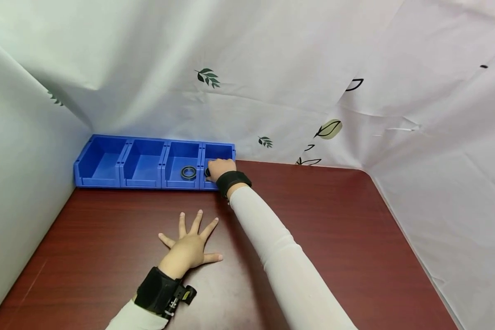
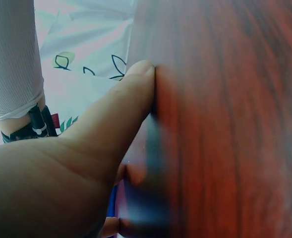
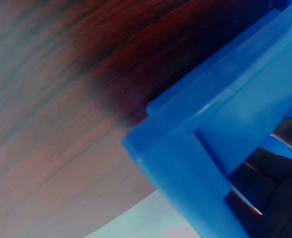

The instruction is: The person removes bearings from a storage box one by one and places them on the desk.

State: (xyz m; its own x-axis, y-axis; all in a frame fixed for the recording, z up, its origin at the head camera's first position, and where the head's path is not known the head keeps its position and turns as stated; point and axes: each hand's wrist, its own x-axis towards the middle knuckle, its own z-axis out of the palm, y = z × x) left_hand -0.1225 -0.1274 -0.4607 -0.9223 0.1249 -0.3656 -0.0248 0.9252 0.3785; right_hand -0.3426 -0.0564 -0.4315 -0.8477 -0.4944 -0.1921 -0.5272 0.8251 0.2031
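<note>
Here, left hand rests on brown table, fingers spread wide. Right hand lies inside rightmost compartment of blue bin row, at partly hidden dark object; whether gripped, cannot tell. Dark ring lies in next compartment leftward.

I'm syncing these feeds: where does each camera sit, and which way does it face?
Head: worn on the head, facing forward and down at the table and blue bins; left hand, right hand and white sleeves show.
Left wrist: on that wrist, looking past the thumb, low across the table; the right sleeve shows at upper left.
Right wrist: on that wrist, looking at a bin corner and the table; dark fingers show at lower right.
Shared: head and left wrist both show the left hand, right sleeve and printed cloth.
</note>
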